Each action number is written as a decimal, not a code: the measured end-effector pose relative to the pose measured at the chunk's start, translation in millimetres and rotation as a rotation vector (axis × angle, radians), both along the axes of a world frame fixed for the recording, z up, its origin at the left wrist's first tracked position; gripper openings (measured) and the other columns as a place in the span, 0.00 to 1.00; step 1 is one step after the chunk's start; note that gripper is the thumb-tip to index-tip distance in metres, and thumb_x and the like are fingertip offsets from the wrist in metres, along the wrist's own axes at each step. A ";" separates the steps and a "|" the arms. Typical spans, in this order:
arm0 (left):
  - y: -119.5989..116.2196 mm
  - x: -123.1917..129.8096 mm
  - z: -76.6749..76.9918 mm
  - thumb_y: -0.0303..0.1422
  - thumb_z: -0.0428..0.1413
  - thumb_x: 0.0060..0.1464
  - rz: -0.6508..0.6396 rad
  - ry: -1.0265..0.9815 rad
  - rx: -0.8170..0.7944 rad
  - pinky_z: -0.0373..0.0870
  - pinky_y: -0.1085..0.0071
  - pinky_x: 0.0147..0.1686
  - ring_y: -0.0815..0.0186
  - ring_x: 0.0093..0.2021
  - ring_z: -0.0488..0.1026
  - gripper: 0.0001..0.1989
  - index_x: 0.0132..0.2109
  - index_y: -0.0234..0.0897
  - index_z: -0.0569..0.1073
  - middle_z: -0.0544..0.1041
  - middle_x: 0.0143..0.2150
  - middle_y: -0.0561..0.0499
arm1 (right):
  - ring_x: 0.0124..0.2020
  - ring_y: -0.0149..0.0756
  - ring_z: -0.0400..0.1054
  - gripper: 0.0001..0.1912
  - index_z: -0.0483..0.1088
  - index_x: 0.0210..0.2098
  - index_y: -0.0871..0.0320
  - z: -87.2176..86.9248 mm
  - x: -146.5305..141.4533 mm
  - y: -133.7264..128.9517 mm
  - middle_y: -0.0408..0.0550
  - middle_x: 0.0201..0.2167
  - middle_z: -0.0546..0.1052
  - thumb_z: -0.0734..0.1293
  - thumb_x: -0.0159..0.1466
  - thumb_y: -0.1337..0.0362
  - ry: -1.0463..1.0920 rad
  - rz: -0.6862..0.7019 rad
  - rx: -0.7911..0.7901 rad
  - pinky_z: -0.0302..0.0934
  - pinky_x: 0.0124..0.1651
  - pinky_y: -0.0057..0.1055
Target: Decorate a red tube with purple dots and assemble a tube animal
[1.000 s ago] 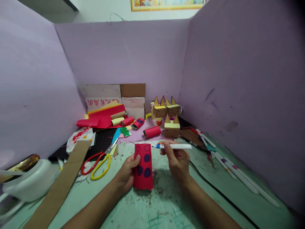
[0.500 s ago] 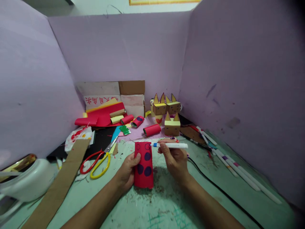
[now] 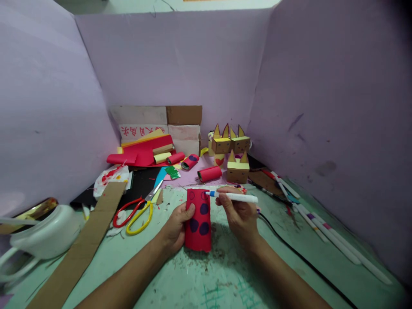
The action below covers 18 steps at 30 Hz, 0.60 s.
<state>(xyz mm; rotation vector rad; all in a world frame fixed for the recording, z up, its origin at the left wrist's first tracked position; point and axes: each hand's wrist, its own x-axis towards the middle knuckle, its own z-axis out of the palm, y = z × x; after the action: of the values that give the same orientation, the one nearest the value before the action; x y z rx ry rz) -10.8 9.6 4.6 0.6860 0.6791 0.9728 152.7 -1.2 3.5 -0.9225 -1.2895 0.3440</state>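
Note:
My left hand (image 3: 177, 225) grips a red paper tube (image 3: 198, 238) by its left side, thumb on the front. Several dark purple filled dots mark the tube, and two outlined circles sit near its top edge. A white felt-tip marker (image 3: 240, 197) with a blue collar is pinched in my right hand (image 3: 240, 216). Its tip meets the tube at the upper right circle. Left of my hands lie scissors (image 3: 138, 214) with one red and one yellow handle, blades spread a little.
Behind stand cardboard cat-eared boxes (image 3: 238, 171) and red paper rolls (image 3: 210, 173). A cardboard strip (image 3: 80, 244) and a white pot (image 3: 48, 234) occupy the left. Markers (image 3: 334, 240) joined end to end and a black cable (image 3: 299, 253) run along the right. Purple panels (image 3: 177, 60) enclose the table.
The whole view has shifted, so things appear a little further right. The marker tip stays at the upper right circle, and its back end has dipped slightly. Both grips are unchanged.

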 end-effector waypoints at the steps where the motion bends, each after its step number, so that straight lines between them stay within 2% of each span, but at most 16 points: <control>1: 0.2 -0.3 -0.1 0.37 0.73 0.36 -0.006 -0.002 -0.001 0.76 0.71 0.28 0.65 0.26 0.77 0.22 0.38 0.30 0.78 0.82 0.29 0.47 | 0.25 0.34 0.72 0.09 0.76 0.36 0.57 -0.3 -0.1 -0.4 0.46 0.25 0.78 0.67 0.65 0.58 0.000 0.011 -0.009 0.68 0.28 0.30; 5: 0.8 -0.9 -0.3 0.37 0.72 0.39 -0.017 -0.009 -0.011 0.76 0.70 0.31 0.65 0.27 0.77 0.21 0.38 0.30 0.77 0.82 0.31 0.45 | 0.23 0.33 0.71 0.10 0.76 0.33 0.58 -0.5 0.5 -2.5 0.44 0.23 0.77 0.67 0.65 0.58 0.006 0.038 -0.033 0.66 0.26 0.29; 9: 0.6 -1.0 -1.4 0.37 0.72 0.39 -0.016 -0.007 -0.007 0.76 0.70 0.30 0.64 0.26 0.77 0.20 0.38 0.30 0.77 0.82 0.29 0.46 | 0.23 0.32 0.70 0.11 0.76 0.31 0.58 1.4 2.0 -2.3 0.43 0.21 0.75 0.67 0.66 0.59 0.015 -0.004 -0.031 0.65 0.27 0.28; 14: 0.2 -0.7 -1.9 0.37 0.72 0.39 -0.004 -0.008 -0.009 0.76 0.71 0.30 0.64 0.27 0.77 0.20 0.38 0.31 0.78 0.82 0.30 0.46 | 0.25 0.34 0.72 0.11 0.76 0.35 0.58 1.5 0.9 0.1 0.46 0.26 0.78 0.67 0.65 0.58 0.034 0.007 -0.025 0.67 0.27 0.30; 18: -0.1 -0.2 -0.8 0.36 0.72 0.38 -0.005 -0.028 -0.013 0.75 0.73 0.28 0.66 0.25 0.77 0.20 0.38 0.30 0.78 0.82 0.29 0.47 | 0.23 0.33 0.71 0.11 0.76 0.33 0.58 1.1 0.3 -0.9 0.45 0.23 0.77 0.67 0.65 0.57 0.001 0.025 -0.035 0.66 0.26 0.29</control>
<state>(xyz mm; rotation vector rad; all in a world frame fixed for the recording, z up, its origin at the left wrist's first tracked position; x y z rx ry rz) -10.9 9.5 3.8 0.6612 0.6581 0.9714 153.0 -2.1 4.6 -0.9361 -1.2986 0.3872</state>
